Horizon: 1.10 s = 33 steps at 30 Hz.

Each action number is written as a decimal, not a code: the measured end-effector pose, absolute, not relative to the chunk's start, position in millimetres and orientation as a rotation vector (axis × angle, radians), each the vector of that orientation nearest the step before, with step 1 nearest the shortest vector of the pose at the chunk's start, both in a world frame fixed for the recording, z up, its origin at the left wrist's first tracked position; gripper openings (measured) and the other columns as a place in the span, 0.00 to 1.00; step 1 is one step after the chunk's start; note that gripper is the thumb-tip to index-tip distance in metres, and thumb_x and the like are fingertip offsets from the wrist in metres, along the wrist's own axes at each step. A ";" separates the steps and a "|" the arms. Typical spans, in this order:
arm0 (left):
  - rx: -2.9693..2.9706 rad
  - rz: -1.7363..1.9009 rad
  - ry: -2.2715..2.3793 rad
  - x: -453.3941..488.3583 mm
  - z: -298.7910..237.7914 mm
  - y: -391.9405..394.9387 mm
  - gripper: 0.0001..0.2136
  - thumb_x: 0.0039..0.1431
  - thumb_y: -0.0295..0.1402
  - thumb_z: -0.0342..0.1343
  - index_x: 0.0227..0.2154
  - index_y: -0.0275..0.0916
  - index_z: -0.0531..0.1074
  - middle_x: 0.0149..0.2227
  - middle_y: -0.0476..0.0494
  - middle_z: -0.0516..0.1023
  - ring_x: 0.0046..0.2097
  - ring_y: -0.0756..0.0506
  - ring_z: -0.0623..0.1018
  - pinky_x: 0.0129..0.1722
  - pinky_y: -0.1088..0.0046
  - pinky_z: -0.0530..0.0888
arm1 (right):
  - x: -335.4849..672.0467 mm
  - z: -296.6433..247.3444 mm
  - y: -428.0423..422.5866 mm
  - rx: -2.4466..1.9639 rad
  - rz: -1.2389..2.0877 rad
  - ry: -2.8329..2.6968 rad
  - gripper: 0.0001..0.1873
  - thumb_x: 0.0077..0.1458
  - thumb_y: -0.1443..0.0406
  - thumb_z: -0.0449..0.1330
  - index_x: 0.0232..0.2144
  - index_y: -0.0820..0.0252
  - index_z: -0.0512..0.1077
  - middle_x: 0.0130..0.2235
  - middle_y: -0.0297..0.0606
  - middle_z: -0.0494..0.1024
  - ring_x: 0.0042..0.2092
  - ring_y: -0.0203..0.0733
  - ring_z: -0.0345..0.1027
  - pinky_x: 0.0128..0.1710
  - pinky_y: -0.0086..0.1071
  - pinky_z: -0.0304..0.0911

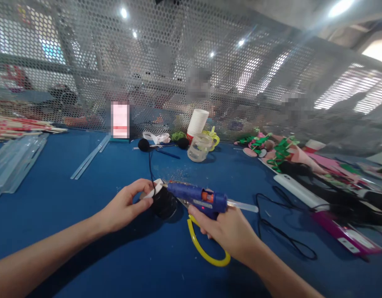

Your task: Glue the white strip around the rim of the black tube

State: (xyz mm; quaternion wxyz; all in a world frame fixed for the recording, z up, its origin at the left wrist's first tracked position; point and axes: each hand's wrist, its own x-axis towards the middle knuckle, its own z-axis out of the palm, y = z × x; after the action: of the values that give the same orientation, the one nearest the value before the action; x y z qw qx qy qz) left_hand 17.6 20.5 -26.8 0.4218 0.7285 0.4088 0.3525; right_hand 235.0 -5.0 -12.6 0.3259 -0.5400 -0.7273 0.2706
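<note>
Between the thumb and fingers of my left hand point(132, 203) is the white edge of a small cup-like piece wound with black yarn point(164, 203). A black strand rises from it toward a black ball point(143, 145) farther back. My right hand point(228, 227) is wrapped around the grip of a blue hot glue gun point(191, 193). Its nozzle points left and is at or very near the white edge; contact is unclear. A clear glue stick point(242, 206) sticks out of the gun's rear. Yellow-handled scissors point(197, 246) lie beneath the gun, partly hidden by it and my right hand.
Clear strips point(18, 163) lie at left, near a lit phone point(120, 120). Behind my hands stand stacked paper cups point(197, 122) and a clear jar point(199, 149). At right are craft flowers point(281, 153), a black cable point(284, 236) and a purple-white power strip point(343, 231). Perforated metal panels border the back.
</note>
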 end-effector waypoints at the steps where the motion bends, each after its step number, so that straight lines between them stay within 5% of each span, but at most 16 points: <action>1: 1.812 0.898 1.023 17.6 -27.6 20.6 0.06 0.53 0.31 0.48 0.23 0.38 0.58 0.41 0.40 0.68 0.45 0.44 0.68 0.46 0.65 0.62 | 235.7 -13.1 -5.4 -1.390 0.674 -1.935 0.09 0.48 0.62 0.54 0.20 0.58 0.66 0.12 0.29 0.64 0.15 0.34 0.60 0.14 0.26 0.56; 7: 1.745 0.906 1.016 17.8 -31.0 19.4 0.06 0.53 0.32 0.49 0.24 0.38 0.59 0.50 0.35 0.65 0.54 0.40 0.63 0.52 0.62 0.58 | 237.9 -14.9 -4.6 -1.391 0.585 -2.002 0.07 0.47 0.62 0.56 0.22 0.58 0.65 0.14 0.28 0.66 0.17 0.35 0.62 0.18 0.27 0.59; 33: 1.765 0.887 1.005 19.3 -28.4 17.6 0.06 0.55 0.31 0.48 0.24 0.37 0.61 0.52 0.35 0.65 0.56 0.40 0.62 0.52 0.62 0.59 | 235.5 -8.3 -12.3 -1.346 0.537 -2.129 0.06 0.49 0.64 0.52 0.22 0.56 0.66 0.19 0.33 0.69 0.21 0.36 0.62 0.22 0.29 0.57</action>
State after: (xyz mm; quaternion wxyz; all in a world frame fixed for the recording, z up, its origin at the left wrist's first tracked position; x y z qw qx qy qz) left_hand 19.3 17.6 -28.4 0.4464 0.7125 0.4059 0.3582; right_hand 235.5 -12.3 -8.3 0.2794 -0.5019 -0.7936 0.2004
